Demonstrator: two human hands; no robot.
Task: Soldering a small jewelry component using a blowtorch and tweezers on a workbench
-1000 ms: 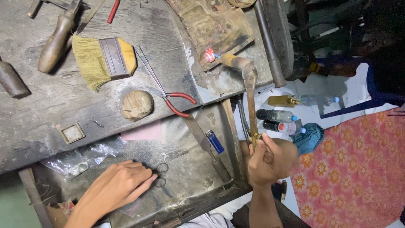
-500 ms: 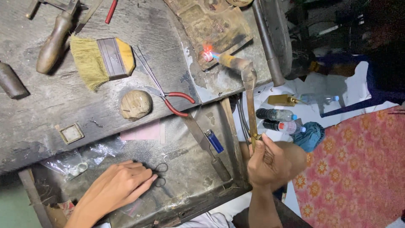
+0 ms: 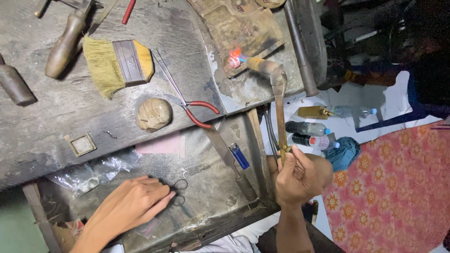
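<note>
Right hand around lit brass torch

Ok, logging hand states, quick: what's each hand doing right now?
Left hand: palm down, fingers on small scissors in the tray; grip not clear.
Right hand: closed around the lit torch.

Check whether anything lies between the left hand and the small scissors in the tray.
Nothing visible does. The left hand rests in the tray with its fingertips already at the loops of the small scissors. The blue lighter lies apart, further right. The right hand holds the torch.
</note>
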